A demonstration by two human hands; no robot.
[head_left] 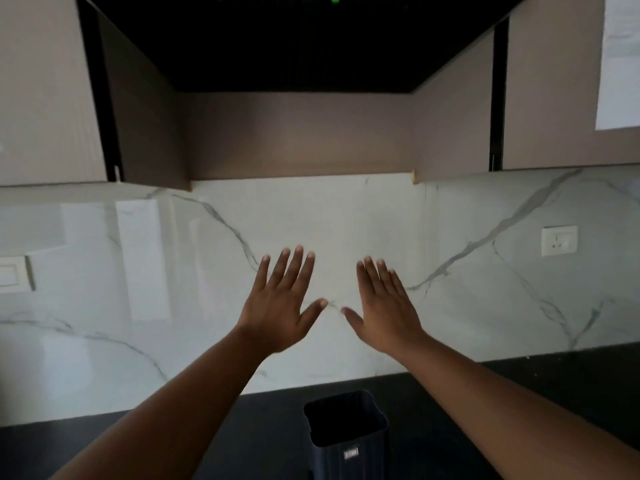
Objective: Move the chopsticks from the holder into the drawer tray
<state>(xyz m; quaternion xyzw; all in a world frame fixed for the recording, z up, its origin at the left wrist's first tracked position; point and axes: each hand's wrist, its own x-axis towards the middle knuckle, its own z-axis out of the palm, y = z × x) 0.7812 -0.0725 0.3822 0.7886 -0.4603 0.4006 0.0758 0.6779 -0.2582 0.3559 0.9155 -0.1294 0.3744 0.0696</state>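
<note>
Both hands raised flat at centre frame, backs to the camera: left hand (282, 306) with fingers spread wide, right hand (384, 306) with fingers straight and closer together, neither holding anything, thumbs nearly meeting in front of the glossy white marble-veined backsplash (485, 271). Below them, at bottom centre, a dark ribbed square plastic holder (348, 427) standing upright on the black countertop (571, 382), mouth open and dark; no chopsticks visible rising from it, and impossible to tell whether any lie inside. No drawer or drawer tray anywhere in frame. Main risk, as a judgement: a reach down toward the holder while looking at the wall could knock the tall, narrow container over, since it sits at the very edge of the view between the 2 forearms. A second risk: groping blind for a drawer that lies below the frame. Around: brown wall cabinets across the top, a black range hood (298, 39) at upper centre, a white socket (559, 240) at right, a white switch plate (14, 273) at far left. Nothing between hands and holder.
</note>
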